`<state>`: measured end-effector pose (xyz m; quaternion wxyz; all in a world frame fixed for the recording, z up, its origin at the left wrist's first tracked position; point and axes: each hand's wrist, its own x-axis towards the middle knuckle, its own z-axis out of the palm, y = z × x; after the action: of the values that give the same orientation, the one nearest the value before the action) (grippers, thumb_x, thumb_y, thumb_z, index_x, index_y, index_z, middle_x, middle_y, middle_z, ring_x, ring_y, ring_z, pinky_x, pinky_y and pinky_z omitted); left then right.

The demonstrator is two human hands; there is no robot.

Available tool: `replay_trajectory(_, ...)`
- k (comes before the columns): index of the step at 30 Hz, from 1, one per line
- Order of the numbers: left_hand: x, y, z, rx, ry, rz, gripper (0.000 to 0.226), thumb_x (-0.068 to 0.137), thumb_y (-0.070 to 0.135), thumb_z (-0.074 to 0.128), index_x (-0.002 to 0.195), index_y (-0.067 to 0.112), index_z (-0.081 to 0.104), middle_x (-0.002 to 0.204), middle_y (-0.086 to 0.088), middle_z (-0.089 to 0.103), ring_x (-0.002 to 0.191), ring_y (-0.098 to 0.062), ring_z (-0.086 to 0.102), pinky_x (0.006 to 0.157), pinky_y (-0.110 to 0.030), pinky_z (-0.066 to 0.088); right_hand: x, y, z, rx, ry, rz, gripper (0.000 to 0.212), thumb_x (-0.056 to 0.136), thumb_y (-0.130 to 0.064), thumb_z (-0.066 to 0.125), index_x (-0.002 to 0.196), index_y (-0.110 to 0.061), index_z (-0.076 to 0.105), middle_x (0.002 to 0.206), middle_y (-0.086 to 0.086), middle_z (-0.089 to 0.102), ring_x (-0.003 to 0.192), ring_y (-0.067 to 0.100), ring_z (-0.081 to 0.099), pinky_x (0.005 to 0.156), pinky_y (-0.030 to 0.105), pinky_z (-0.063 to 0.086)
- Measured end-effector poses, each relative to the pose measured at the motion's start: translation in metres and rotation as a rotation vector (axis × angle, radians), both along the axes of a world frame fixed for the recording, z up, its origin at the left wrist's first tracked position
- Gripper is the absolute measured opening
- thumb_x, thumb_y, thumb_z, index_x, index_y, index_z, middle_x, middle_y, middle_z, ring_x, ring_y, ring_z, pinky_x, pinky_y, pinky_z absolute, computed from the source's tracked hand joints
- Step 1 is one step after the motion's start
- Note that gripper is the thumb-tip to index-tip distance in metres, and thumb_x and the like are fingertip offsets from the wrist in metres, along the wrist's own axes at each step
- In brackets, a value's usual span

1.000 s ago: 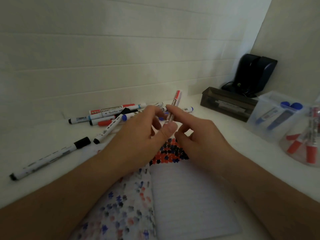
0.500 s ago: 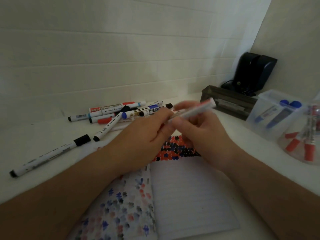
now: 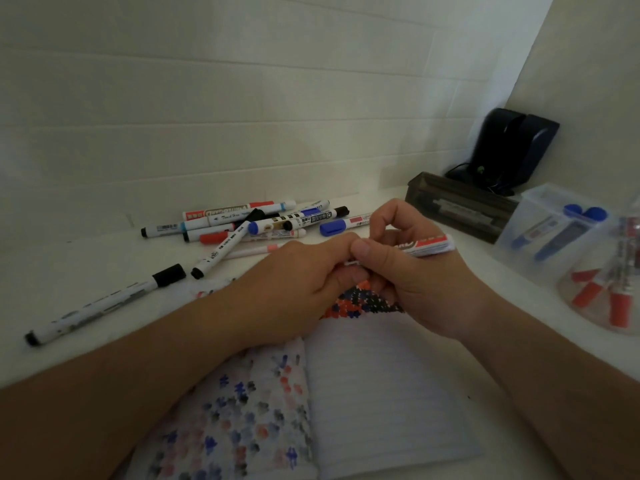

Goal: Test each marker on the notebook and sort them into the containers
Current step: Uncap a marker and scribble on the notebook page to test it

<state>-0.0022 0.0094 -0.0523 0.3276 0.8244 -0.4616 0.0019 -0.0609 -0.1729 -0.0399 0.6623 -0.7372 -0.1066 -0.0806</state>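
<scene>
My right hand (image 3: 408, 271) grips a white marker with a red label (image 3: 427, 245), its rear end pointing right. My left hand (image 3: 298, 282) closes round the marker's front end, which its fingers hide; whether a cap is on cannot be seen. Both hands hover over the open notebook (image 3: 377, 400), whose pages carry red, blue and black test marks. A pile of untested markers (image 3: 263, 220) lies behind the hands on the white table. Right of me stand a clear box with blue-capped markers (image 3: 554, 230) and a clear container with red-capped markers (image 3: 602, 292).
A long black-capped marker (image 3: 104, 303) lies alone at the left, another (image 3: 221, 251) nearer the pile. A dark tray (image 3: 457, 206) and a black device (image 3: 509, 150) sit in the back right corner. White walls close the back and right.
The marker has swung from upright to lying level, pointing right. My left hand has closed round its front end while my right hand has taken a firmer grip on the barrel.
</scene>
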Motion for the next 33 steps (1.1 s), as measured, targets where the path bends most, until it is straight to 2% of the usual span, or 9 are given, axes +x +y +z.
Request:
replay_trajectory(4,0.001,-0.001,0.006,0.075,0.077,0.033,0.053,0.081,0.080,0.038,0.119,0.043,0.039,0.068,0.009,0.056,0.059,-0.003,0.053,0.058,-0.023,0.039,0.000,-0.009,0.014,-0.027,0.077,0.004,0.014,0.093,-0.016,0.071,0.083,-0.019,0.062,0.068,0.005,0.060,0.056,0.015,0.052,0.047,0.023,0.042)
replay_trajectory(7,0.000,-0.002,0.005,0.286,0.014,0.077,0.074,0.066,0.094,0.049,0.120,0.045,0.034,0.090,0.016,0.054,0.077,0.000,0.053,0.070,-0.029,0.046,-0.007,-0.026,0.022,0.000,0.188,0.030,0.010,0.086,-0.020,0.065,0.077,-0.019,0.065,0.073,0.005,0.058,0.061,0.016,0.051,0.051,0.025,0.042)
replay_trajectory(9,0.000,-0.001,0.001,0.447,-0.142,0.049,0.074,0.065,0.099,0.046,0.120,0.051,0.036,0.103,0.020,0.049,0.093,-0.001,0.048,0.084,-0.032,0.046,-0.018,-0.032,0.015,-0.029,0.239,0.061,0.011,0.082,-0.025,0.070,0.075,-0.018,0.067,0.073,0.006,0.061,0.062,0.016,0.054,0.052,0.025,0.044)
replay_trajectory(11,0.002,-0.002,-0.001,0.503,-0.193,0.031,0.074,0.064,0.101,0.041,0.121,0.054,0.035,0.104,0.021,0.043,0.097,-0.003,0.042,0.086,-0.032,0.040,-0.028,-0.032,0.003,-0.103,0.231,0.053,0.010,0.076,-0.027,0.076,0.075,-0.020,0.069,0.071,0.007,0.064,0.059,0.015,0.057,0.050,0.023,0.044)
replay_trajectory(13,0.003,-0.005,-0.002,0.528,-0.168,0.038,0.078,0.062,0.102,0.040,0.125,0.057,0.033,0.105,0.023,0.040,0.098,-0.004,0.040,0.086,-0.031,0.036,-0.029,-0.030,-0.005,-0.129,0.172,0.001,0.010,0.076,-0.015,0.075,0.071,-0.018,0.067,0.065,0.004,0.063,0.053,0.009,0.057,0.047,0.017,0.044)
replay_trajectory(16,0.003,-0.008,-0.001,0.553,-0.164,0.049,0.081,0.061,0.103,0.039,0.127,0.057,0.033,0.106,0.022,0.042,0.099,-0.006,0.041,0.089,-0.033,0.039,-0.024,-0.027,-0.009,-0.265,0.126,-0.110,0.022,0.083,-0.002,0.076,0.072,-0.015,0.062,0.064,0.001,0.063,0.054,0.005,0.059,0.050,0.014,0.046)
replay_trajectory(19,0.001,-0.010,-0.001,0.563,-0.139,0.055,0.078,0.061,0.103,0.039,0.126,0.059,0.033,0.106,0.021,0.043,0.099,-0.006,0.042,0.093,-0.035,0.040,-0.023,-0.023,-0.011,-0.344,0.146,-0.160,0.026,0.083,-0.003,0.076,0.067,-0.017,0.062,0.064,0.006,0.067,0.053,0.011,0.059,0.049,0.021,0.047)
replay_trajectory(24,0.000,-0.011,0.000,0.577,-0.129,0.068,0.082,0.062,0.103,0.040,0.130,0.058,0.033,0.111,0.021,0.044,0.103,-0.008,0.042,0.099,-0.037,0.036,-0.021,-0.024,-0.014,-0.303,0.188,-0.234,0.029,0.086,-0.003,0.072,0.064,-0.013,0.058,0.059,0.013,0.066,0.049,0.022,0.059,0.046,0.029,0.049)
replay_trajectory(33,-0.001,-0.010,0.000,0.567,-0.123,0.068,0.081,0.061,0.103,0.039,0.129,0.059,0.033,0.109,0.020,0.045,0.104,-0.010,0.043,0.098,-0.039,0.037,-0.023,-0.018,-0.014,-0.370,0.180,-0.232,0.022,0.085,-0.004,0.073,0.068,-0.006,0.059,0.061,0.015,0.068,0.051,0.024,0.062,0.049,0.030,0.053)
